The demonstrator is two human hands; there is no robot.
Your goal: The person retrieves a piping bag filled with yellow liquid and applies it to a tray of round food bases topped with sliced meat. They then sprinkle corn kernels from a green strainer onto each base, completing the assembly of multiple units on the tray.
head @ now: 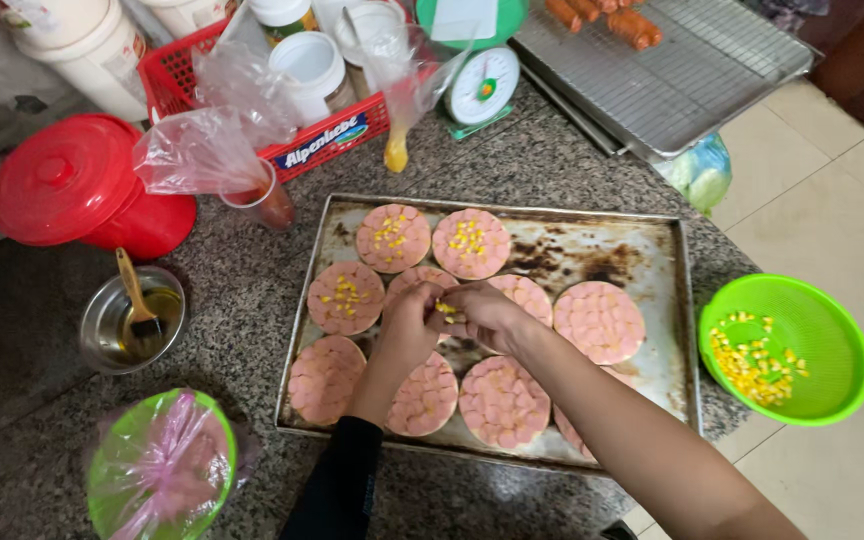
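Note:
A worn metal baking tray (642, 250) lies on the granite counter with several round bases covered in pink sausage slices. Three at the back left, such as one round (471, 243), carry yellow corn kernels. My left hand (407, 325) and my right hand (487, 312) meet over the middle of the tray, fingers pinched together on a few corn kernels (445, 308) above a middle round. The round beneath my hands is mostly hidden. A green colander (792, 345) with corn kernels sits to the right of the tray.
A steel bowl with a brush (134, 315) and a red lidded pot (77, 185) stand at left. A plastic-covered green bowl (162, 468) is at front left. Behind are a red basket of jars (302, 80), a kitchen scale (482, 85) and a wire rack (672, 70).

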